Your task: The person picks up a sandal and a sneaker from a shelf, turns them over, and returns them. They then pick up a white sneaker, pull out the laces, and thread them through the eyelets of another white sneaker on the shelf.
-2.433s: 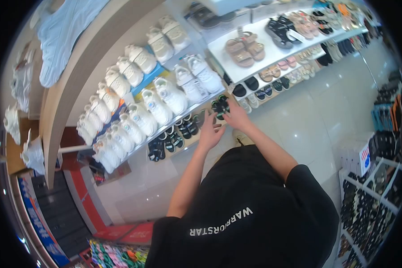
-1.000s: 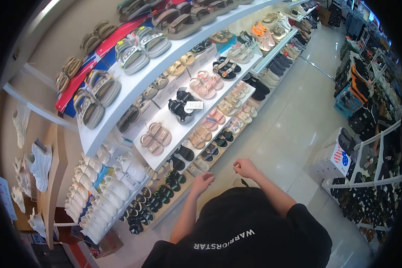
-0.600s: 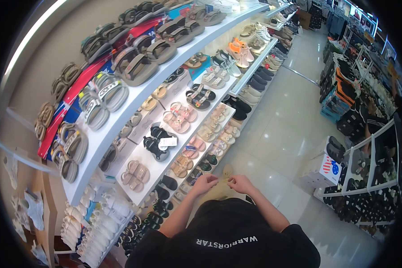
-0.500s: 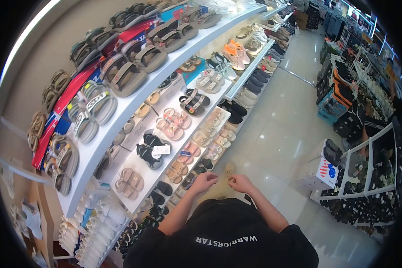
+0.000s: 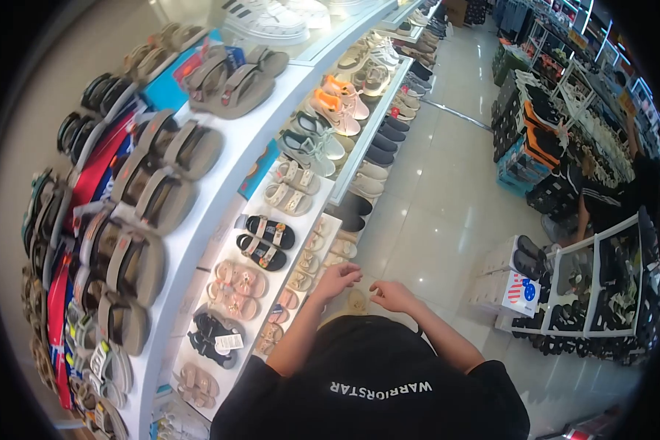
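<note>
The person's left hand (image 5: 336, 277) and right hand (image 5: 392, 295) are raised close together in front of a black shirt (image 5: 374, 381). Both have their fingers curled inward, and it cannot be told whether either pinches anything. The left hand hangs just beside a row of small sandals (image 5: 306, 262) at the edge of the low white shelf (image 5: 301, 220), where black sandals (image 5: 265, 242) sit further in. Between and below the hands, a beige shoe (image 5: 356, 300) shows against the glossy floor (image 5: 433, 213).
</note>
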A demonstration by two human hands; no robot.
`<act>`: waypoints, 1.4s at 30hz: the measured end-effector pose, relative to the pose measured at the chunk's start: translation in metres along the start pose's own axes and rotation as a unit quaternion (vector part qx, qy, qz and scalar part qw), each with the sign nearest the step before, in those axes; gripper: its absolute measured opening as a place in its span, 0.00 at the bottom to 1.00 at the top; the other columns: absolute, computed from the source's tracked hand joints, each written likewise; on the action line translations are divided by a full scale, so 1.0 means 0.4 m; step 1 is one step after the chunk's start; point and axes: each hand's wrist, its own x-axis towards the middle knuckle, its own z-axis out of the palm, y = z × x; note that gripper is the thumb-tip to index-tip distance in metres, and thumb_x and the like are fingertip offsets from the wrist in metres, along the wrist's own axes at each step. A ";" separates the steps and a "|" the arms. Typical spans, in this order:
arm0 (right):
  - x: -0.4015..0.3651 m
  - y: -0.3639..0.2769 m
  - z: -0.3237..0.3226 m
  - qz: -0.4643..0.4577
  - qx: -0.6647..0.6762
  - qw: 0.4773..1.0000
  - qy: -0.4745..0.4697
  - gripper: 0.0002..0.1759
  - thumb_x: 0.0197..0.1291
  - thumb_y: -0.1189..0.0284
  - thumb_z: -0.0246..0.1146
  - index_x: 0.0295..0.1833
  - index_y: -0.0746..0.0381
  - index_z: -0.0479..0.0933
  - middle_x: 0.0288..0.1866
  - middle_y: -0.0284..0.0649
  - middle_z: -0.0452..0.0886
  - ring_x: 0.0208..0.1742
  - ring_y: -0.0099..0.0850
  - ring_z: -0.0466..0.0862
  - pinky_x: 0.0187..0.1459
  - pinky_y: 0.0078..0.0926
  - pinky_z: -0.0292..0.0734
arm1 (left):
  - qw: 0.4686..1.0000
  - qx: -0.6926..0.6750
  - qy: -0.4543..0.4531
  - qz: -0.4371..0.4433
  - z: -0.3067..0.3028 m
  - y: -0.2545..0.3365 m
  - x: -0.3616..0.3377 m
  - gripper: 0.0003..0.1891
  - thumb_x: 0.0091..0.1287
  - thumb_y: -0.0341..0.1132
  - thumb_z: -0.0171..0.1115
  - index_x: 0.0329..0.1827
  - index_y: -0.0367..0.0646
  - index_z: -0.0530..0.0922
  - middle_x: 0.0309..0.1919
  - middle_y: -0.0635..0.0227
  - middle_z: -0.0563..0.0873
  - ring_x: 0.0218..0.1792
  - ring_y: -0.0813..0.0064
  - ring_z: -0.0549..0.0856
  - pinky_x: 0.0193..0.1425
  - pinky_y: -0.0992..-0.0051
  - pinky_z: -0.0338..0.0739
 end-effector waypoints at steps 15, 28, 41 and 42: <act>0.398 0.133 -0.345 -0.095 0.144 0.984 0.046 0.16 0.62 0.65 0.69 0.48 0.66 0.82 0.34 0.47 0.88 0.35 0.40 0.87 0.40 0.37 0.80 | 0.992 0.080 0.038 0.094 -0.005 0.336 0.364 0.16 0.71 0.31 0.65 0.58 0.34 0.80 0.47 0.61 0.89 0.49 0.73 0.88 0.55 0.73 0.82; 0.650 0.043 -1.186 -0.398 0.035 0.916 0.033 0.12 0.60 0.69 0.69 0.44 0.66 0.82 0.33 0.51 0.84 0.34 0.48 0.86 0.39 0.40 0.80 | 0.890 0.196 0.211 0.352 0.180 0.942 0.643 0.19 0.65 0.23 0.67 0.59 0.39 0.79 0.60 0.59 0.79 0.53 0.66 0.86 0.58 0.70 0.83; 0.766 -0.041 -1.573 -0.468 0.060 0.882 0.003 0.26 0.63 0.73 0.67 0.67 0.61 0.74 0.36 0.38 0.85 0.35 0.30 0.85 0.41 0.27 0.81 | 0.633 0.424 0.498 0.414 0.126 1.332 0.745 0.29 0.57 0.25 0.70 0.64 0.41 0.75 0.69 0.50 0.73 0.69 0.50 0.74 0.71 0.58 0.70; 0.786 -0.055 -1.601 -0.471 0.053 0.880 -0.001 0.26 0.63 0.73 0.67 0.67 0.61 0.74 0.36 0.38 0.85 0.35 0.30 0.85 0.41 0.27 0.81 | 0.607 0.422 0.525 0.423 0.106 1.346 0.751 0.29 0.57 0.26 0.70 0.64 0.41 0.74 0.69 0.49 0.73 0.69 0.49 0.74 0.71 0.57 0.69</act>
